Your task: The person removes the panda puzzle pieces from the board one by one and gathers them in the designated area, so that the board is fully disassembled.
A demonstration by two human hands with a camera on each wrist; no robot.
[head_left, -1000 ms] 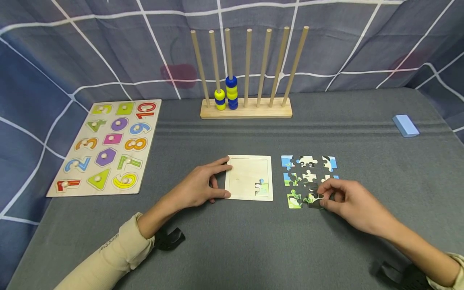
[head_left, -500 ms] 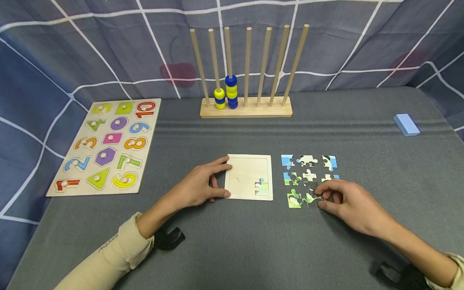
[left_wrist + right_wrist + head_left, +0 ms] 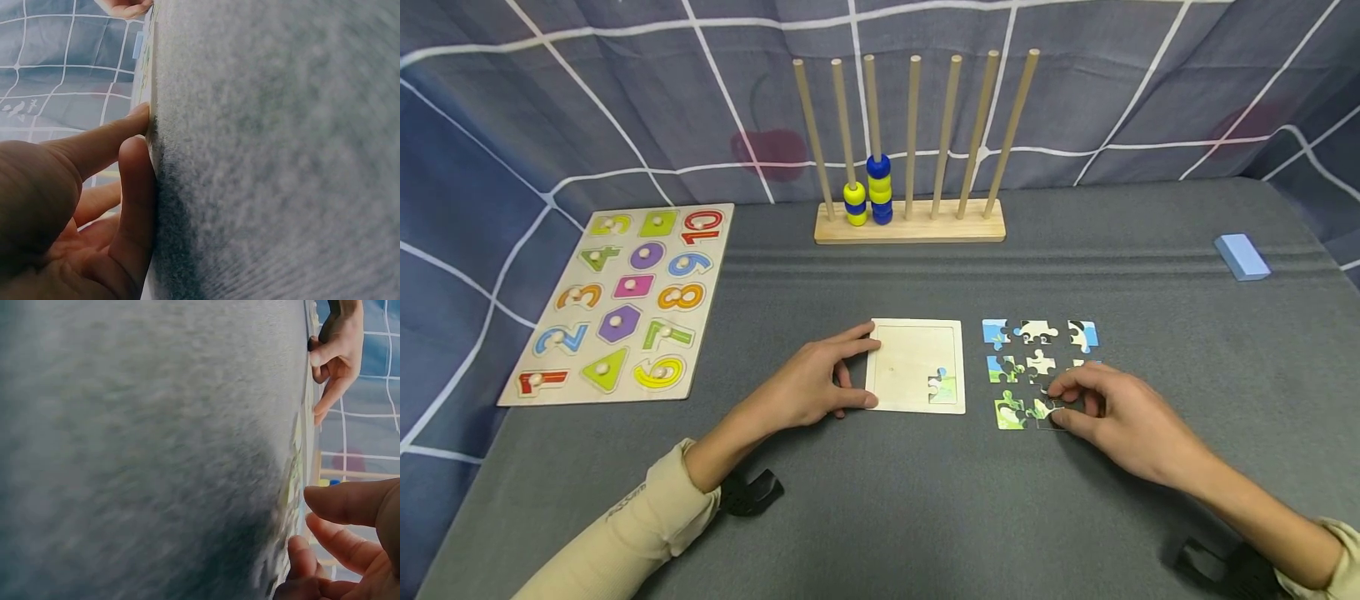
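My left hand (image 3: 805, 383) rests at the left edge of a square wooden puzzle tray (image 3: 898, 358), thumb at the near corner and fingers higher up on the rim. One puzzle piece (image 3: 942, 387) lies in the tray's lower right corner. On the right, my right hand (image 3: 1120, 425) hovers low over loose puzzle pieces with panda and leaf prints; thumb and index finger touch a black-and-green puzzle piece (image 3: 1042, 410), which lies flat on the table. In the right wrist view a small gap shows between the thumb (image 3: 322, 503) and index finger. The fingers partly cover neighbouring pieces.
A wooden peg rack (image 3: 910, 229) with yellow and blue beads stands at the back. The number-and-shape knob board (image 3: 703, 354) lies at left. A light blue block (image 3: 1242, 257) is at the far right. A gridded curtain (image 3: 1112, 92) borders the grey tabletop (image 3: 880, 517).
My right hand's fingertips have shifted slightly left over the black-and-green puzzle piece, which now lies flatter. The left hand and the puzzle tray have not moved.
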